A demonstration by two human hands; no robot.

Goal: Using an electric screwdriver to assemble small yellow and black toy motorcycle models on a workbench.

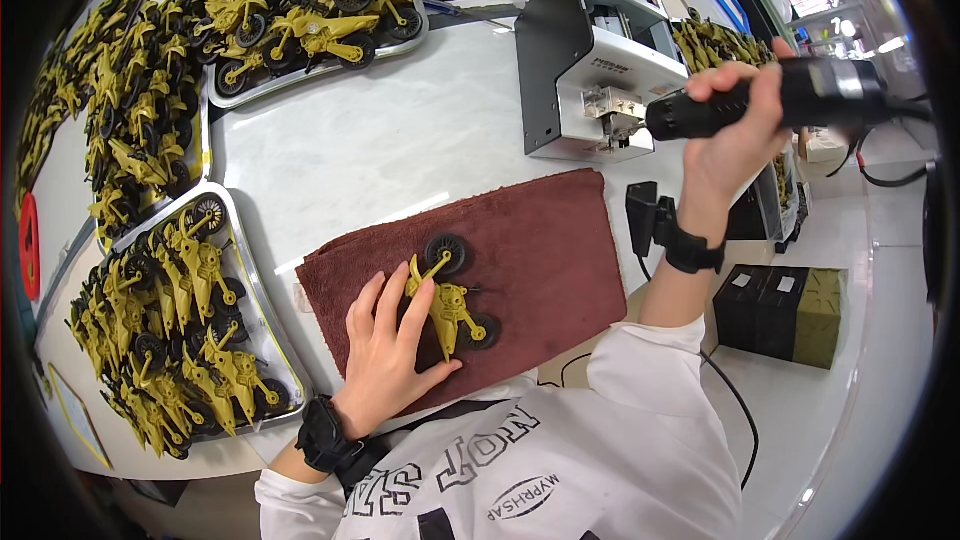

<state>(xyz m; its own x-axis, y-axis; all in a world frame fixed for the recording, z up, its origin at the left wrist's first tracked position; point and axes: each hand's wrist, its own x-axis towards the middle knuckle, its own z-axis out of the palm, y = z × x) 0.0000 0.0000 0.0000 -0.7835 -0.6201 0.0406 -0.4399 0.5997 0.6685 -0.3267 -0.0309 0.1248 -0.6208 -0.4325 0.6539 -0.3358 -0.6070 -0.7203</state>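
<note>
A yellow toy motorcycle [452, 306] with black wheels lies on a dark red towel [545, 250] in front of me. My left hand [392, 350] presses down on it, fingers spread over its frame. Raised at the upper right, my right hand [735, 125] grips a black electric screwdriver [775, 100] whose tip points left into a grey screw feeder machine [585, 50]. Each of my wrists carries a black band.
Metal trays [262, 295] packed with several yellow toy motorcycles [175, 325] line the left and top of the white table [380, 145]. Black and olive boxes [785, 310] sit at the right. A black cable [735, 405] runs past my right elbow.
</note>
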